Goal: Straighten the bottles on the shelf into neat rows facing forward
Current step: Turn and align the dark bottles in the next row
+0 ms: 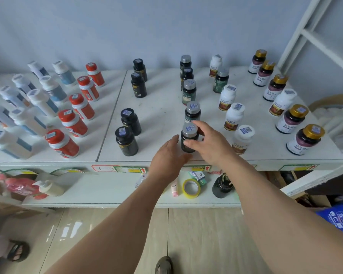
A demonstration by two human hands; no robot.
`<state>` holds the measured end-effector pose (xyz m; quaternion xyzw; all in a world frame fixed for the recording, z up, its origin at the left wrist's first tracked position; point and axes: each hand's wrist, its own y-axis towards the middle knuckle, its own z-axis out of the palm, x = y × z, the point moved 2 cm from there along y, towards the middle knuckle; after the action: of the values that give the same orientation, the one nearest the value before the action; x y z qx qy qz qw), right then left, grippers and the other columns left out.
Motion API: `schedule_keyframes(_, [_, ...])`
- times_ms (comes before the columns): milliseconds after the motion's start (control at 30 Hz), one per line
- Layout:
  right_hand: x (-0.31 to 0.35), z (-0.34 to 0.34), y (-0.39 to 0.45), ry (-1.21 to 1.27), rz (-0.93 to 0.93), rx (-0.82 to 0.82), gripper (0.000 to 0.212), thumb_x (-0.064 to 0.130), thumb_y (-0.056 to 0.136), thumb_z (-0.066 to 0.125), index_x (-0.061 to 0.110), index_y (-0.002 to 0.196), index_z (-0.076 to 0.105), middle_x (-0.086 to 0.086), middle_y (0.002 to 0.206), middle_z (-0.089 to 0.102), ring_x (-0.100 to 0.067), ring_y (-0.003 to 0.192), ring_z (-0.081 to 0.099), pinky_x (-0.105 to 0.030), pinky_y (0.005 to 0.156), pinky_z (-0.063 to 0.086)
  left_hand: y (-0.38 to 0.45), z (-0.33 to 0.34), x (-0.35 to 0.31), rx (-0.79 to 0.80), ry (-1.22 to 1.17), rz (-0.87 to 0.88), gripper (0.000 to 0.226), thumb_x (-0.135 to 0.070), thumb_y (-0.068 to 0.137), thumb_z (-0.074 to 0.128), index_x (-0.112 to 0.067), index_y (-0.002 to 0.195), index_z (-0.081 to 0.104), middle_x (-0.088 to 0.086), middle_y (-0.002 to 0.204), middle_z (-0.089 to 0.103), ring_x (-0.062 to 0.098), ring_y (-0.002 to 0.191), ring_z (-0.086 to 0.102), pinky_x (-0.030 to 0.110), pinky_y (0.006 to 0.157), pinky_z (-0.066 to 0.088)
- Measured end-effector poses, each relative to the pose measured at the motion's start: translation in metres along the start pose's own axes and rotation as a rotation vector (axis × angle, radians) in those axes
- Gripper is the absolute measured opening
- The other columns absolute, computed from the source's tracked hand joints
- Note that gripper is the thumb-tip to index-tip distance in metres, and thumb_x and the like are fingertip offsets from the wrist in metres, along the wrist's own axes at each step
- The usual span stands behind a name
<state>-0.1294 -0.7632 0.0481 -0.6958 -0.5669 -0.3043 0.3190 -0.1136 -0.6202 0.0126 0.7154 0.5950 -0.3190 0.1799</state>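
Note:
On the white shelf (162,107) stand rows of bottles. My right hand (210,143) grips a dark silver-capped bottle (189,138) at the front of its row, thumb and fingers curled round its sides. My left hand (167,157) lies beside that bottle with straight fingers, its fingertips touching the bottle's left side. Behind it another silver-capped bottle (192,112) stands in the same row. Two black bottles (126,141) stand to the left, and white bottles with brown labels (243,138) to the right.
Red-capped bottles (62,142) and white-and-blue bottles (10,144) fill the left shelf half. Gold-capped bottles (305,139) line the right edge. A lower shelf holds a tape roll (191,188), a dark jar (222,185) and a pump bottle (49,187). A white frame (305,36) rises at right.

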Motion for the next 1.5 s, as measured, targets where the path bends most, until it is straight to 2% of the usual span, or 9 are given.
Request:
schedule_keyframes(100, [0.004,-0.002,0.007,-0.015,0.024,0.011,0.054,0.035,0.084,0.072,0.029,0.133,0.051,0.006,0.123,0.063,-0.013,0.109,0.058,-0.025,0.089,0.042,0.001,-0.008,-0.007,0.032,-0.046,0.031,0.038,-0.041,0.08,0.065,-0.034,0.115,0.052,-0.01,0.103,0.066,0.019,0.093,0.06,0.033,0.075,0.048])
schedule_keyframes(200, [0.015,-0.01,0.004,0.028,0.04,-0.027,0.047,0.04,0.081,0.075,0.03,0.123,0.057,0.011,0.11,0.066,-0.011,0.101,0.062,-0.027,0.086,0.047,0.0,-0.024,-0.008,0.103,-0.23,0.015,0.046,-0.042,0.082,0.069,-0.036,0.126,0.055,-0.015,0.109,0.063,0.009,0.099,0.057,0.027,0.085,0.044])
schedule_keyframes(367, [0.026,-0.016,-0.008,0.085,0.101,-0.045,0.045,0.046,0.08,0.073,0.024,0.117,0.061,0.01,0.106,0.069,-0.009,0.098,0.065,-0.032,0.089,0.051,-0.008,-0.041,-0.004,0.291,-0.413,0.025,0.039,-0.037,0.078,0.075,-0.029,0.115,0.067,-0.011,0.105,0.074,0.007,0.103,0.066,0.036,0.1,0.048])
schedule_keyframes(567, [0.034,-0.023,-0.013,0.129,0.163,-0.053,0.041,0.053,0.078,0.066,0.029,0.111,0.067,0.011,0.099,0.071,-0.008,0.095,0.065,-0.038,0.09,0.053,-0.009,-0.057,-0.015,0.451,-0.553,0.004,0.021,-0.025,0.082,0.076,-0.025,0.102,0.072,-0.013,0.093,0.075,-0.007,0.086,0.066,0.006,0.077,0.046])
schedule_keyframes(767, [0.048,-0.024,-0.011,0.02,0.196,-0.092,0.038,0.054,0.083,0.063,0.026,0.108,0.065,0.007,0.1,0.067,-0.013,0.093,0.06,-0.027,0.075,0.042,-0.001,-0.059,-0.013,0.521,-0.643,-0.044,0.026,-0.028,0.078,0.078,-0.021,0.103,0.073,-0.001,0.103,0.075,0.014,0.107,0.066,0.03,0.1,0.045])
schedule_keyframes(967, [0.049,-0.028,-0.01,0.021,0.204,-0.085,0.037,0.054,0.084,0.063,0.027,0.109,0.064,0.007,0.102,0.066,-0.013,0.094,0.06,-0.027,0.075,0.043,0.004,-0.058,-0.015,0.548,-0.649,-0.035,0.024,-0.028,0.079,0.077,-0.023,0.102,0.073,0.0,0.105,0.075,0.018,0.11,0.065,0.033,0.103,0.044])
schedule_keyframes(1233, [0.045,-0.026,-0.008,0.078,0.166,-0.058,0.041,0.049,0.085,0.065,0.028,0.121,0.061,0.008,0.11,0.066,-0.013,0.102,0.06,-0.03,0.087,0.047,0.009,-0.058,-0.015,0.46,-0.575,-0.032,0.031,-0.026,0.078,0.079,-0.024,0.108,0.071,-0.009,0.102,0.075,0.006,0.101,0.067,0.027,0.096,0.046])
schedule_keyframes(1367, [0.033,-0.019,-0.006,0.102,0.146,-0.015,0.045,0.048,0.083,0.068,0.029,0.124,0.06,0.009,0.113,0.068,-0.012,0.105,0.062,-0.033,0.094,0.05,0.011,-0.061,-0.018,0.31,-0.15,0.103,0.039,-0.037,0.082,0.074,-0.027,0.118,0.065,-0.014,0.103,0.067,0.004,0.095,0.06,0.022,0.087,0.046])
schedule_keyframes(1500, [0.019,-0.009,-0.006,0.121,0.158,0.045,0.05,0.043,0.084,0.07,0.031,0.13,0.056,0.01,0.116,0.068,-0.009,0.108,0.062,-0.036,0.098,0.049,0.013,-0.061,-0.01,0.212,0.049,0.159,0.055,-0.044,0.084,0.07,-0.027,0.134,0.054,-0.008,0.127,0.062,0.011,0.11,0.058,0.024,0.091,0.044])
